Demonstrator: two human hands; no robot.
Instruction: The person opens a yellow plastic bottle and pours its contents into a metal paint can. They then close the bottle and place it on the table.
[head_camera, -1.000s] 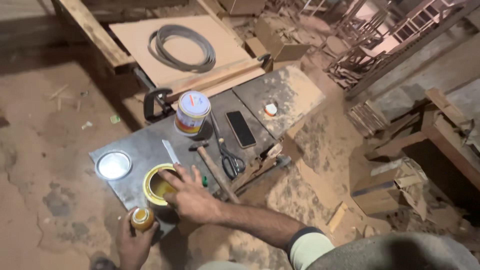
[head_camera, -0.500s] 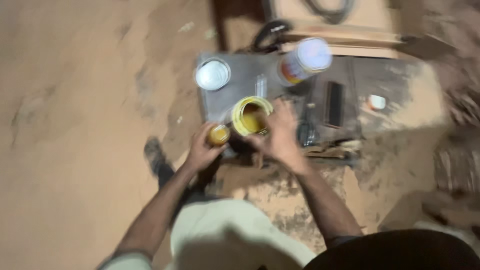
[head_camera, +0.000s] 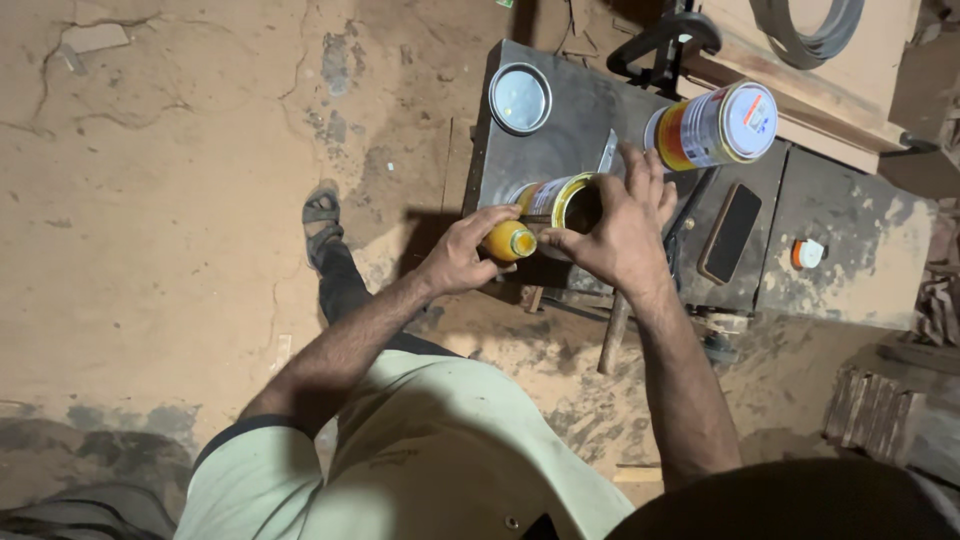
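Note:
My left hand (head_camera: 462, 252) grips a small orange-yellow bottle (head_camera: 509, 241), held beside an open yellow-labelled can (head_camera: 553, 199) that stands on a grey metal tabletop (head_camera: 572, 120). My right hand (head_camera: 618, 226) wraps around the can's near side and rim, its fingers spread over the top. The can's inside looks dark. The bottle's mouth points toward the can.
A round metal lid (head_camera: 520, 98) lies at the table's far left corner. A taller closed tin (head_camera: 716, 125) stands behind the can. A dark phone (head_camera: 729, 233), a small orange-white object (head_camera: 806, 253), a black clamp (head_camera: 660, 40) and a wooden board are nearby. My sandalled foot (head_camera: 322, 218) rests on the dirt floor.
The camera has tilted further down over the table. My left hand has brought the small bottle up close to the can, and my right hand has stayed on the can.

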